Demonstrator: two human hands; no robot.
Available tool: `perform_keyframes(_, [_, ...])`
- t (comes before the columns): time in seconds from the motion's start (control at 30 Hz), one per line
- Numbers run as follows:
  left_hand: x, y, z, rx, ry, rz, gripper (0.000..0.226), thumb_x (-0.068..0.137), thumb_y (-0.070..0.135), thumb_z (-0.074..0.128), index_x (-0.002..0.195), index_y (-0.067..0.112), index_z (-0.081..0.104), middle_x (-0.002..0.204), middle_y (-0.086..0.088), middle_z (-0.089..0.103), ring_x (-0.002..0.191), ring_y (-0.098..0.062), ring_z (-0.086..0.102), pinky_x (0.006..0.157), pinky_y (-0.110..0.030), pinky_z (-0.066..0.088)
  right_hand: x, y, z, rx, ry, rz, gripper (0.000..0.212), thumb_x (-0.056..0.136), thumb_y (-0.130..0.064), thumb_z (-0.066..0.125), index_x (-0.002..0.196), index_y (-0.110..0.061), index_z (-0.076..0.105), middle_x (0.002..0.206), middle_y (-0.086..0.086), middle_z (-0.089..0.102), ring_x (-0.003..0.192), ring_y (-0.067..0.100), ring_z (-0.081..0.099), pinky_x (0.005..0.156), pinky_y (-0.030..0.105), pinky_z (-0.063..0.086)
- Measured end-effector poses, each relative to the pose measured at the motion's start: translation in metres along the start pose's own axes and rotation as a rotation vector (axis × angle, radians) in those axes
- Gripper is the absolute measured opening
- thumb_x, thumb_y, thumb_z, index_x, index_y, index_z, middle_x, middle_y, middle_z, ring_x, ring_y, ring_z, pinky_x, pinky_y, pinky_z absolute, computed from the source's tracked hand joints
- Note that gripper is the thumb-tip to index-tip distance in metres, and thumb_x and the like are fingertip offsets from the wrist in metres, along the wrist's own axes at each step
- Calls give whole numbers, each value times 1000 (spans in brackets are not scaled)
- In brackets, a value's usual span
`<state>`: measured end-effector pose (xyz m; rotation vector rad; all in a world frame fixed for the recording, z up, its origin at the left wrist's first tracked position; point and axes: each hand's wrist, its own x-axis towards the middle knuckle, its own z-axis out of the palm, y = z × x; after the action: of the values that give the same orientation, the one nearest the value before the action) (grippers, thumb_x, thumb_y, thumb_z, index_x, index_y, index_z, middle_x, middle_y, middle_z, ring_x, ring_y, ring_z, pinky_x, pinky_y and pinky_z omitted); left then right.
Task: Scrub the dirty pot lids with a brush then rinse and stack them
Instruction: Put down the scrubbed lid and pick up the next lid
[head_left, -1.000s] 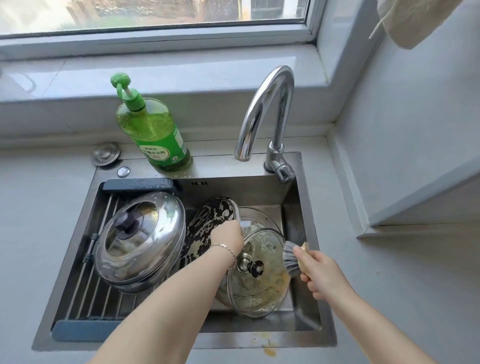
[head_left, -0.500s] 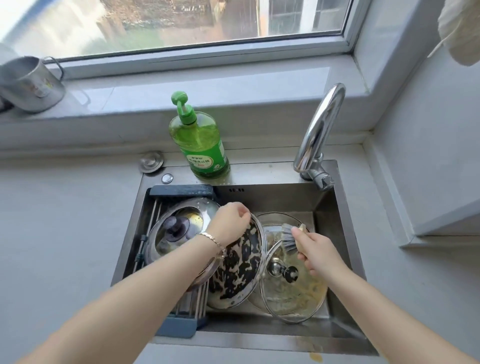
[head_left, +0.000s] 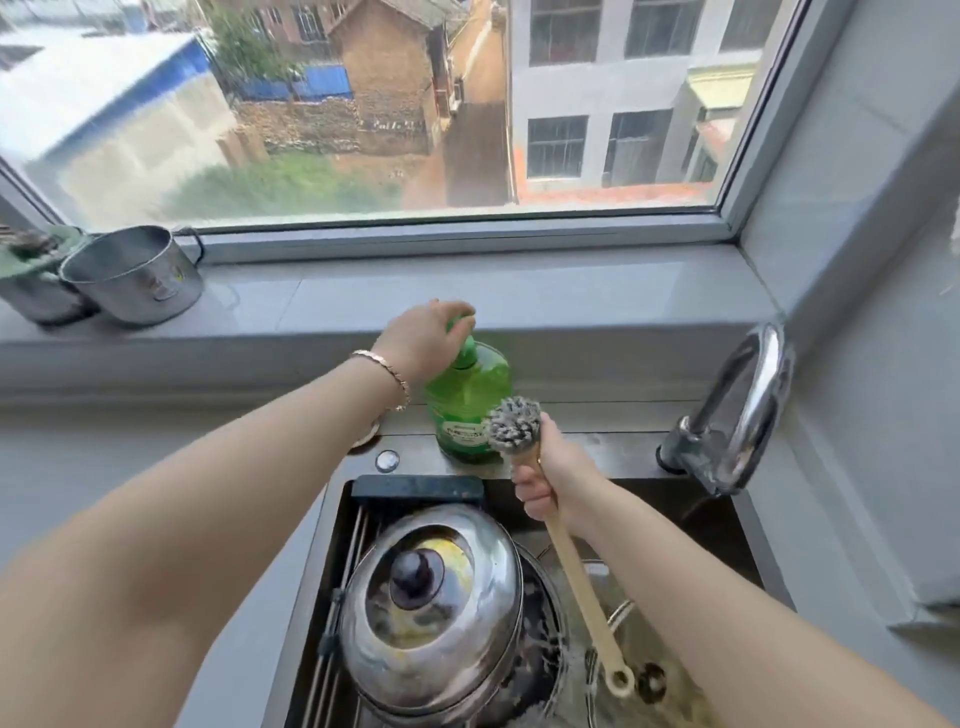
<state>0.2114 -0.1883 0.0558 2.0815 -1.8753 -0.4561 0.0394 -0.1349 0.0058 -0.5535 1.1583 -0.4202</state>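
The left hand (head_left: 421, 340) is curling its fingers over the soap bottle's (head_left: 467, 395) pump, the right hand (head_left: 556, 478) is clamping its fingers round the brush (head_left: 576, 577), and the steel pot lid (head_left: 431, 608) is lying in the sink (head_left: 597, 457).

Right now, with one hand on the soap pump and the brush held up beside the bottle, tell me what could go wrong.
1. The left hand curls over the pump of the soap bottle, which stands on the narrow ledge behind the sink; an off-centre push could tip it onto the steel lid.
2. The spout is hidden under that hand, and the right hand holds the brush head low against the bottle's label, so soap may miss the bristles.
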Motion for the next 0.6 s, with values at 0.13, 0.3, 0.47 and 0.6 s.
perform_keyframes(0.13, [26,0,2,-6,-156,-19,36,100,36,37,107,10,60,93,-6,61,93,-25,54,74,-29,38,25,-17,24,-33,19,5,52,96,-57,21,73,-16,43,37,-5,30,28,6,19,32,9,14])
perform_keyframes(0.3, [40,-5,11,-115,-159,-20,30,99,27,36,90,15,62,71,6,52,67,-14,49,59,-25,37,48,-27,41,-112,31,4,52,97,-55,20,72,-15,43,36,-6,30,28,6,19,33,9,15])
perform_keyframes(0.47, [41,-13,23,-151,-154,-8,27,97,25,36,87,19,61,73,6,55,75,-17,51,68,-28,40,60,-25,44,-104,30,1,51,97,-54,21,66,-17,38,36,-6,28,28,6,18,33,9,14])
perform_keyframes(0.6, [41,-12,18,-113,-228,10,28,98,26,36,105,20,63,93,2,59,94,-18,53,78,-27,40,60,-24,45,-77,10,0,56,97,-54,22,65,-15,44,37,-6,28,28,6,18,32,9,14])
